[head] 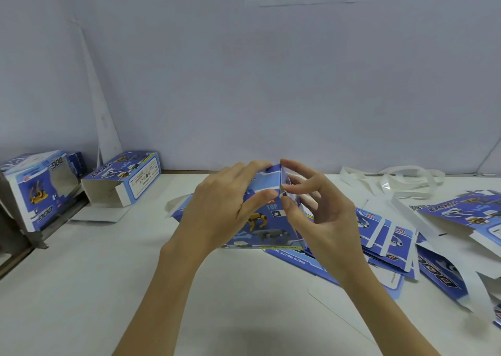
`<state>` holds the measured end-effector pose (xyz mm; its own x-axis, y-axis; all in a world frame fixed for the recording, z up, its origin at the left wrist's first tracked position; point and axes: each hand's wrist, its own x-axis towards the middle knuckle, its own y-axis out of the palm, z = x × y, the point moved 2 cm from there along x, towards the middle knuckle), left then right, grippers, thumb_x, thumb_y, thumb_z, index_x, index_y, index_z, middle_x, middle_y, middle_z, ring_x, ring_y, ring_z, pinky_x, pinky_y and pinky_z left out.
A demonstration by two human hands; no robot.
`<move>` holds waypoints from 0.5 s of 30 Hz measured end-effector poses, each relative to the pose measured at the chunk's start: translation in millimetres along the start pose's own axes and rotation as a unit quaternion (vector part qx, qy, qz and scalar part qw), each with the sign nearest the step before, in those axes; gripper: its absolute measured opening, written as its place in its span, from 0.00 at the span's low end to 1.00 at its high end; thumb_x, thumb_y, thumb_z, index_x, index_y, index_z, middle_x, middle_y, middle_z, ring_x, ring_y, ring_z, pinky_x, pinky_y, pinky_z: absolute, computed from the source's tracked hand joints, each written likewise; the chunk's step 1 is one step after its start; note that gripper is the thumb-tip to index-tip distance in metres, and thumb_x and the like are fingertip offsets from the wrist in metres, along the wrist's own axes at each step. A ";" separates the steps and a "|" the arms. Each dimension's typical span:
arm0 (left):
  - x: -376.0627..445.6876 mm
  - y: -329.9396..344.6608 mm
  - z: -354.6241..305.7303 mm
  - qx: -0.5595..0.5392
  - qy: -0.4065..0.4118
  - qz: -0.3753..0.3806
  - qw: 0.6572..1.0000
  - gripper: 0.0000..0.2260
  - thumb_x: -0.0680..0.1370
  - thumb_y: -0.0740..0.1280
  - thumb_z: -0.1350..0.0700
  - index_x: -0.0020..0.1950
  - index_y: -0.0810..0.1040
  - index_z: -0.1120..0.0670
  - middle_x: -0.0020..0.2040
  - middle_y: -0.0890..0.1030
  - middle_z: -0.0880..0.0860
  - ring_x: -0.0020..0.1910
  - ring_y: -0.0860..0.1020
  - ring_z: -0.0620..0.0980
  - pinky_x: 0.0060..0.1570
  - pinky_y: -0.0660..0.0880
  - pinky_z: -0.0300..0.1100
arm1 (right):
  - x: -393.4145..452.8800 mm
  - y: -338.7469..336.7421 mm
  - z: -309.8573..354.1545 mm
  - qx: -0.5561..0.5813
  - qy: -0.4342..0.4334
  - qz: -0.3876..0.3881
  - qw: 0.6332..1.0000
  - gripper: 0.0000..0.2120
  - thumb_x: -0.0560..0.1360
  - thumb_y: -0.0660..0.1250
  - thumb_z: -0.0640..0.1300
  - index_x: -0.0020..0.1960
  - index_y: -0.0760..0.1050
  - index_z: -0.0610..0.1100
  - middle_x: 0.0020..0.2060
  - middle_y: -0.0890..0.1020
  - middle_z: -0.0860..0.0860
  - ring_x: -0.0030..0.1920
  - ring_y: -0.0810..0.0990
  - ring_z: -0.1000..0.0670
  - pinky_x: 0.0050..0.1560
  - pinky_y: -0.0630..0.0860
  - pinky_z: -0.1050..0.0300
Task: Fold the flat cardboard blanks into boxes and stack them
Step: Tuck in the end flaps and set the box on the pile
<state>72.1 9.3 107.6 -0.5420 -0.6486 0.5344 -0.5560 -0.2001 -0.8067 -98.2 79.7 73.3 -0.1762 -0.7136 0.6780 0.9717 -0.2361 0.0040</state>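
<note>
1. Left hand (225, 209) curled over the upper left face of the blue blank (267, 220), thumb tip pressed on the printed panel just below the raised ridge, fingers wrapped over the top edge. Right hand (320, 214) opposite, thumb and forefinger pinching the same ridge from the right, remaining fingers spread loose behind it.

2. Blank held up at table centre, tented into a peak between both hands, lower edge resting on or just above the pile of flat blanks (385, 242) — contact not clear from here.

3. Judged step: opening the flattened sleeve into a rectangular tube. Best done by pushing the two opposite creases toward each other, not by pulling the faces apart.

4. Keep thumbs on the score lines themselves; pressure off the crease likely to dent the printed panel.

5. Square the tube before touching any flap — a skewed tube makes the tuck flaps miss their slots.

6. Watch the clear window panel near the right fingers; seemingly thin film, probably prone to creasing under a hard pinch.

7. Lift clear of the loose pile on the white table (108, 288) before folding ends, to avoid dragging a second blank along.

8. Finished pieces apparently go far left: one folded box (35, 190) standing, another open box (122, 185) lying on its side beside it. White strapping (401, 176) lies at the back right, well apart from the work.
</note>
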 end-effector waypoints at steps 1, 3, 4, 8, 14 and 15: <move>0.1 0.1 0.8 0.010 -0.001 0.001 1.000 0.47 0.72 0.33 0.21 0.77 0.70 0.44 0.62 0.81 0.46 0.56 0.78 0.48 0.54 0.74 0.43 | -0.2 0.1 -1.8 -0.008 -0.007 0.005 1.000 0.05 0.77 0.74 0.41 0.50 0.80 0.48 0.70 0.80 0.51 0.70 0.80 0.45 0.65 0.79 0.53; 0.4 1.2 2.1 0.026 -0.004 0.001 1.000 0.46 0.72 0.33 0.21 0.77 0.70 0.43 0.62 0.81 0.46 0.56 0.78 0.48 0.55 0.74 0.44 | -0.5 -1.0 -3.6 -0.028 -0.025 0.022 0.999 0.06 0.77 0.73 0.40 0.51 0.80 0.49 0.71 0.79 0.50 0.71 0.78 0.44 0.67 0.79 0.48; 0.5 2.1 2.1 0.032 -0.006 0.003 0.999 0.46 0.72 0.33 0.22 0.77 0.70 0.43 0.62 0.81 0.46 0.56 0.78 0.48 0.54 0.74 0.43 | -0.8 -1.8 -3.5 -0.039 -0.040 0.030 0.998 0.07 0.78 0.73 0.37 0.52 0.80 0.49 0.71 0.79 0.49 0.72 0.78 0.45 0.67 0.79 0.48; 1.5 4.8 -2.2 0.041 -0.011 -0.004 0.999 0.47 0.72 0.32 0.22 0.76 0.71 0.44 0.59 0.81 0.48 0.54 0.79 0.50 0.53 0.75 0.45 | -1.6 -1.7 -0.6 -0.080 -0.090 0.024 0.992 0.06 0.79 0.71 0.37 0.52 0.79 0.48 0.70 0.80 0.49 0.69 0.80 0.46 0.64 0.80 0.50; 0.9 2.8 0.6 0.024 -0.014 0.012 1.000 0.46 0.73 0.34 0.22 0.76 0.71 0.44 0.60 0.81 0.48 0.55 0.78 0.50 0.55 0.72 0.44 | -3.5 0.5 -4.9 -0.136 -0.083 -0.015 0.987 0.09 0.80 0.70 0.45 0.53 0.81 0.38 0.65 0.84 0.50 0.61 0.86 0.48 0.58 0.84 0.44; 0.9 2.9 0.4 0.022 -0.008 0.023 0.999 0.45 0.74 0.36 0.22 0.77 0.70 0.44 0.61 0.80 0.48 0.55 0.77 0.50 0.57 0.73 0.45 | -4.1 -0.1 -5.9 -0.146 -0.085 -0.025 0.985 0.09 0.80 0.70 0.44 0.53 0.81 0.37 0.63 0.85 0.50 0.59 0.86 0.47 0.57 0.84 0.43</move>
<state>70.2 7.9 105.7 -0.5562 -0.6693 0.4925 -0.5028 -0.2009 -0.8408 -98.5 78.8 66.1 -0.1698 -0.5814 0.7957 0.8716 -0.4654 -0.1540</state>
